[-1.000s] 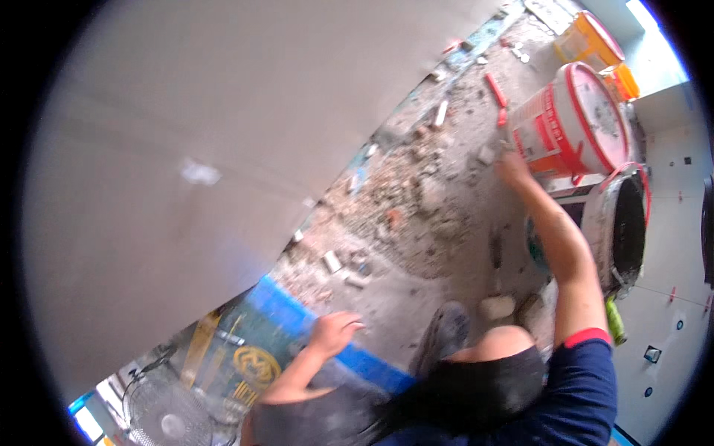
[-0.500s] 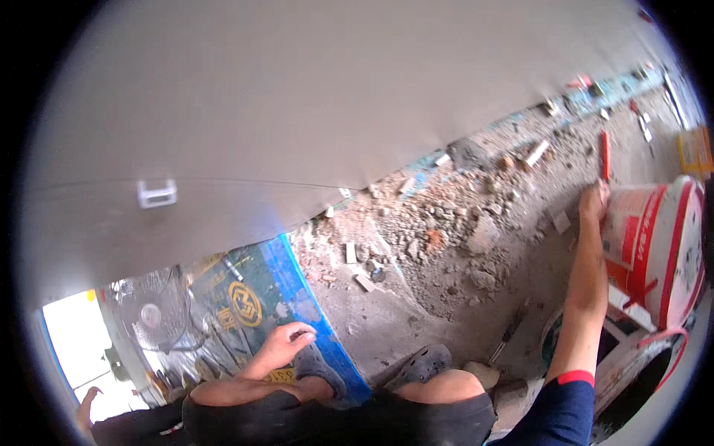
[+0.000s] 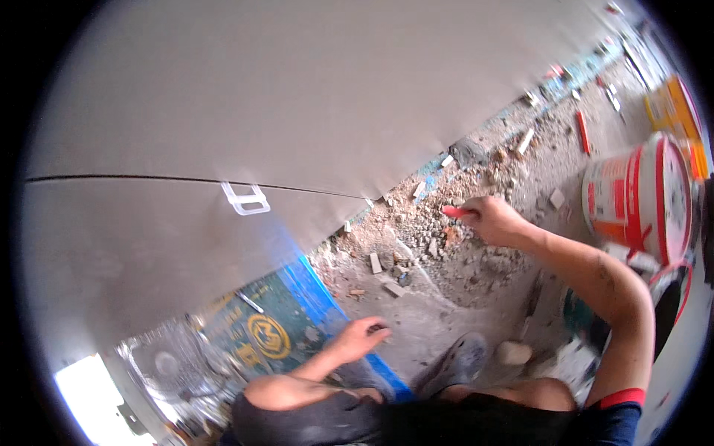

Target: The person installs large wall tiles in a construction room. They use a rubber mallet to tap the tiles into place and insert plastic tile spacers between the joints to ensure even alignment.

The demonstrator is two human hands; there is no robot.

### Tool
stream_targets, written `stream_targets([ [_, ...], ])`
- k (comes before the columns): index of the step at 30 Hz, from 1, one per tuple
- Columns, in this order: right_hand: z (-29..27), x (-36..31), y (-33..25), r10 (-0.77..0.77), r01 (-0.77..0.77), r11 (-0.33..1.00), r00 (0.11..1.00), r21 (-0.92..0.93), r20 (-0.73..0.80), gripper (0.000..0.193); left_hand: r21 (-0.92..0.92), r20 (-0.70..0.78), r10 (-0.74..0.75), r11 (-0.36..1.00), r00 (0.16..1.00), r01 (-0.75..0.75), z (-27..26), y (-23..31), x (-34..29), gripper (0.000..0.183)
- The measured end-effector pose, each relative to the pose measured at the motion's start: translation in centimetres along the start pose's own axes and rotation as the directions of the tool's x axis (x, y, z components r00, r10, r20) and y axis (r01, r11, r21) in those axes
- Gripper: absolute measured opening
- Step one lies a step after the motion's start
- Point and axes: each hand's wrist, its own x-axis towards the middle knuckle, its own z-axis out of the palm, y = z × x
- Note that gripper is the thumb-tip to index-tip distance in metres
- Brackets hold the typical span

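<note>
My right hand (image 3: 497, 221) is closed on a small red plastic piece (image 3: 455, 212), whose tip points left over the rubble (image 3: 446, 249). Most of that piece is hidden in my fingers. Above my left knee, my left hand (image 3: 361, 338) has its fingers curled toward the thumb. A dark patch shows between them, but I cannot make out what it is. Ahead rises a large grey panel surface (image 3: 297, 89) crossed by a thin dark joint. A white plastic frame-shaped clip (image 3: 247, 199) sits at this joint.
A white and red bucket (image 3: 621, 193) lies on its side at the right, a yellow bucket (image 3: 666, 108) beyond it. Near them is a red bar (image 3: 583, 134). Blue tape (image 3: 312, 290) edges a green printed sheet (image 3: 253, 320). A fan (image 3: 167, 360) stands lower left.
My right hand has moved left from beside the bucket to above the rubble, with the red piece now showing. The view has shifted, and my left hand appears farther right.
</note>
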Motion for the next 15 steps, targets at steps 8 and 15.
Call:
stream_targets([
  [8, 17.5, 7.1, -9.9, 0.334, -0.202, 0.536, 0.942, 0.820, 0.014, 0.036, 0.072, 0.370, 0.248, 0.953, 0.896, -0.293, 3.2, 0.4, 0.5, 0.033],
  [15, 18.6, 7.9, -17.7, 0.433, 0.101, -0.013, 0.897, 0.995, -0.086, 0.020, 0.134, 0.234, 0.265, 0.944, 0.935, -0.301, 0.7, -2.7, -2.0, 0.035],
])
